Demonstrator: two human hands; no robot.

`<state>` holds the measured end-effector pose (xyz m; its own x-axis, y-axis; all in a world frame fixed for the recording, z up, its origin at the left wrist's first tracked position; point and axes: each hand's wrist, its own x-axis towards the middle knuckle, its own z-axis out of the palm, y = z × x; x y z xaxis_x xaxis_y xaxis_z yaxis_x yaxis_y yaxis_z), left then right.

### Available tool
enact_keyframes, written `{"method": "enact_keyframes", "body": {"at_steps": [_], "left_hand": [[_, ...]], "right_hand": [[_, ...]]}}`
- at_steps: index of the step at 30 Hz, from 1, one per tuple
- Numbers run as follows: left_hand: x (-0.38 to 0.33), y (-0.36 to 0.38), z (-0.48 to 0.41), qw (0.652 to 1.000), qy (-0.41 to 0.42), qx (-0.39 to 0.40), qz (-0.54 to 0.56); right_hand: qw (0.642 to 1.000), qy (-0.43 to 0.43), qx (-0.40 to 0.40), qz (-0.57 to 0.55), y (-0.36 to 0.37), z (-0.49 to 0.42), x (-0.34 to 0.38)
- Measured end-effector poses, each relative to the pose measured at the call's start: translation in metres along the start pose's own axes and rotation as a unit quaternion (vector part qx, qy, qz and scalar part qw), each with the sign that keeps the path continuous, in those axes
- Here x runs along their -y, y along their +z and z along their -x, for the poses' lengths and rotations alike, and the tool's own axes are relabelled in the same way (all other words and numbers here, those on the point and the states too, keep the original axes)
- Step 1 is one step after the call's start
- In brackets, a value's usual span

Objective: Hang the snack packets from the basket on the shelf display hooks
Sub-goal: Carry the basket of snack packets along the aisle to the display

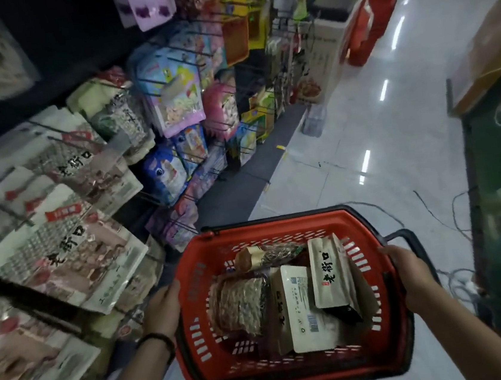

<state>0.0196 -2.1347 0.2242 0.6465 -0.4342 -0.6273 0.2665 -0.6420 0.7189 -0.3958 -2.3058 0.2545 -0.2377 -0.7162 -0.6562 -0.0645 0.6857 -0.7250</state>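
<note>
Snack packets (300,306): lying in the red basket (278,222), long axes running roughly 12 to 6 (one beige packet (330,271) stands propped toward 2 o'clock).
Left hand (163,309): laid against the basket's outer wall at 9 o'clock; whether its fingers hook underneath cannot be told.
Right hand (409,278): fingers curled over the rim at 3 o'clock.
Display hooks (184,225): at 10 to 11 o'clock from the basket, near its far-left corner.
Nearer hand: the left, being shelf-side; it probably suits the hanging.
</note>
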Motion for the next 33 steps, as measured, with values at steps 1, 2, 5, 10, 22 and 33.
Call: {"method": "enact_keyframes", "body": {"at_steps": [1,2,5,10,22,33], "left_hand": [[-0.003,0.010,-0.007,1.000,-0.008,-0.009,0.009],[-0.006,0.017,-0.010,0.999,-0.014,-0.019,0.029],[-0.003,0.037,-0.031,0.995,-0.037,-0.045,0.086],[0.008,0.057,-0.054,0.984,-0.078,-0.090,0.132],[0.004,0.070,-0.097,0.961,-0.139,-0.169,0.170],[-0.015,0.120,-0.089,0.925,-0.159,-0.292,0.187]], "right_hand": [[1.000,0.000,0.008,0.011,0.009,-0.023,0.015],[1.000,0.005,0.020,0.024,0.018,-0.044,0.031],[0.995,0.010,0.074,0.059,0.047,-0.099,0.078],[0.980,0.013,0.149,0.128,0.103,-0.161,0.147],[0.952,-0.001,0.196,0.236,0.235,-0.239,0.208],[0.896,-0.025,0.250,0.366,0.316,-0.299,0.213]]}}
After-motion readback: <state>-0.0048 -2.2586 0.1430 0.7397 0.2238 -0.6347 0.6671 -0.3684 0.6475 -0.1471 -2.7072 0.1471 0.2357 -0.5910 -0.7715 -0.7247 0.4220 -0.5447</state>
